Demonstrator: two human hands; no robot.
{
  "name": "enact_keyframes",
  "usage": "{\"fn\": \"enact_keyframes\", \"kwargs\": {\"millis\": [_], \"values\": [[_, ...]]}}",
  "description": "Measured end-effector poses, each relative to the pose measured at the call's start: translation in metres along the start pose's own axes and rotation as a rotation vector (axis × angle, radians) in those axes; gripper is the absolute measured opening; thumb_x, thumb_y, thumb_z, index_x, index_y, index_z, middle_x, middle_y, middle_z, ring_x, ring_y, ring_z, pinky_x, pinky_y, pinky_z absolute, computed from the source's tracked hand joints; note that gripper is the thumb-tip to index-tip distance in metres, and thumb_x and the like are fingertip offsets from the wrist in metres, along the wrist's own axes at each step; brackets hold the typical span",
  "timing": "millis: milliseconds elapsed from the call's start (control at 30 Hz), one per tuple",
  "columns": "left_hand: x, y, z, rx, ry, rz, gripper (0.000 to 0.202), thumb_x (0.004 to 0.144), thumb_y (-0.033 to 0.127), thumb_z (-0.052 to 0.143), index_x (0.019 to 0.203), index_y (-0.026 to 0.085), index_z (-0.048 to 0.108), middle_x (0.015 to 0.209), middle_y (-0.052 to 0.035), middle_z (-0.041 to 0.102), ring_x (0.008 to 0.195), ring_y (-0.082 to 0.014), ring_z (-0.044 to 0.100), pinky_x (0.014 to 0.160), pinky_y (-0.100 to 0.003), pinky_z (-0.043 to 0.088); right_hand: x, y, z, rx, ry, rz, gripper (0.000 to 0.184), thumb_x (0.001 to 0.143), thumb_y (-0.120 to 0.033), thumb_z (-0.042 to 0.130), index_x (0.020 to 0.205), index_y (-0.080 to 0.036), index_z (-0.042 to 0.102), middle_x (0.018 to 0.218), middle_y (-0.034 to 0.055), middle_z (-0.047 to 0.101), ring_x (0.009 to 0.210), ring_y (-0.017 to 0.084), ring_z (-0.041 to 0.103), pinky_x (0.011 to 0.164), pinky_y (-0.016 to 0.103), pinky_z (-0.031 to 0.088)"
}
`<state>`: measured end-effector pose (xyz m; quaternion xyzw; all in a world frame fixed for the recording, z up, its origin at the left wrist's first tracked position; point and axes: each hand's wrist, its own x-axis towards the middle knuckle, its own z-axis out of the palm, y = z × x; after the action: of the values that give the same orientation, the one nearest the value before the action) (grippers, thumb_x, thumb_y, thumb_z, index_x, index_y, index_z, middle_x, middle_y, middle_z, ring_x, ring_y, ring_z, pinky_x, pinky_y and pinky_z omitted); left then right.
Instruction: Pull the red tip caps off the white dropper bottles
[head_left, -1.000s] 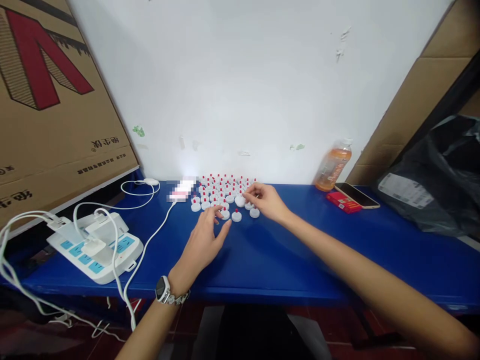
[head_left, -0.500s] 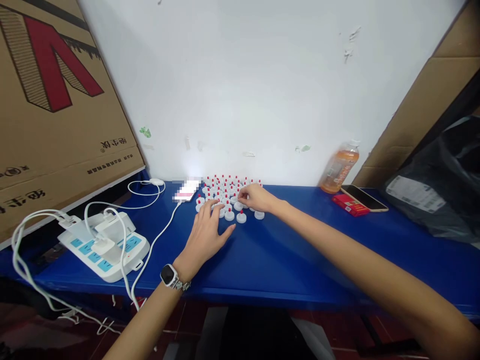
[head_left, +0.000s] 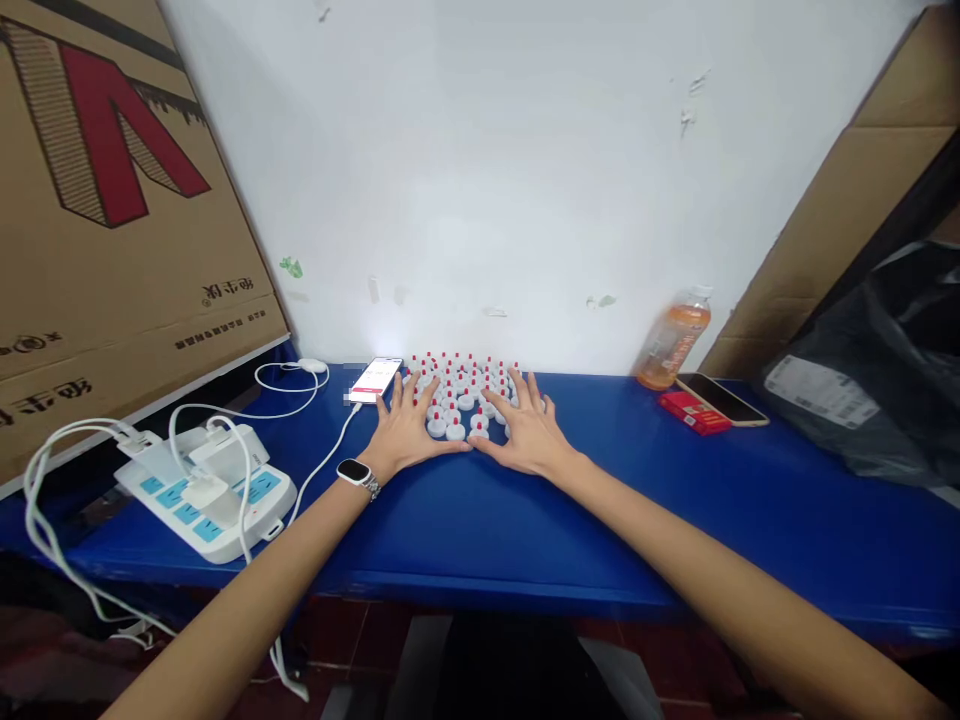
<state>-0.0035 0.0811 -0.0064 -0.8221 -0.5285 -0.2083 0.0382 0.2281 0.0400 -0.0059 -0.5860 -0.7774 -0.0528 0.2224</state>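
Note:
Several small white caps with red tips (head_left: 466, 402) stand upright in a tight cluster on the blue table (head_left: 487, 530), close to the wall. My left hand (head_left: 411, 430) lies along the cluster's left side, fingers spread. On the right side, my right hand (head_left: 529, 430) is spread the same way, with its fingers against the outer caps. Both thumbs point inward at the front and their tips nearly meet below the nearest caps. Neither hand grasps a cap. My hands hide some of the caps at either side.
A lit phone (head_left: 376, 380) on a charging cable lies left of the caps. Further left is a white power strip (head_left: 217, 500) with plugs and loose cables. At right stand an orange drink bottle (head_left: 675, 340), a red box (head_left: 694, 412), a dark phone (head_left: 724, 398) and a black plastic bag (head_left: 870, 370).
My right hand has gone from pinching at a cap within the cluster to lying spread at its right side. My left hand has opened wider along the left side. The caps sit closer together.

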Motion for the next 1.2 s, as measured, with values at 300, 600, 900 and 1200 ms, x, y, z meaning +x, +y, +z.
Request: {"fn": "enact_keyframes", "kwargs": {"millis": [300,600,900,1200], "values": [[0.014,0.006,0.011,-0.050,-0.069,-0.013,0.104,0.069,0.085,0.054,0.154,0.031,0.027,0.162,-0.0133,0.020,0.149,-0.0439,0.012,0.112,-0.069,0.022,0.012,0.005,0.015,-0.014,-0.028,0.021,0.065,0.091,-0.066,0.043,0.147,-0.035,0.042,0.166,0.0075,0.005,0.148,0.045,0.007,0.108,0.068,0.026],[0.023,0.016,0.021,-0.055,-0.060,0.005,0.104,0.069,0.085,0.053,0.154,0.030,0.027,0.162,-0.0156,0.020,0.148,-0.0460,0.011,0.109,-0.076,0.018,0.016,0.020,0.020,0.006,0.022,0.014,0.063,0.091,-0.066,0.044,0.145,-0.035,0.046,0.165,0.0073,0.009,0.147,0.045,0.010,0.107,0.071,0.023],[0.007,0.031,0.001,-0.008,0.230,0.182,0.088,0.073,0.074,0.063,0.142,0.022,0.045,0.154,-0.0178,0.032,0.146,-0.0425,0.020,0.115,-0.066,0.015,-0.001,0.015,-0.005,0.052,0.233,-0.107,0.045,0.087,-0.048,0.059,0.123,-0.022,0.062,0.138,0.0148,0.048,0.130,0.033,0.038,0.109,0.055,0.024],[0.001,0.048,-0.011,-0.118,0.185,0.348,0.016,0.098,0.026,0.042,0.097,0.020,0.056,0.100,-0.0068,0.060,0.098,-0.0236,0.054,0.089,-0.041,0.044,-0.004,0.005,-0.003,0.011,0.190,-0.096,0.022,0.088,-0.040,0.060,0.097,-0.022,0.069,0.107,0.0101,0.058,0.106,0.028,0.044,0.092,0.045,0.032]]}}
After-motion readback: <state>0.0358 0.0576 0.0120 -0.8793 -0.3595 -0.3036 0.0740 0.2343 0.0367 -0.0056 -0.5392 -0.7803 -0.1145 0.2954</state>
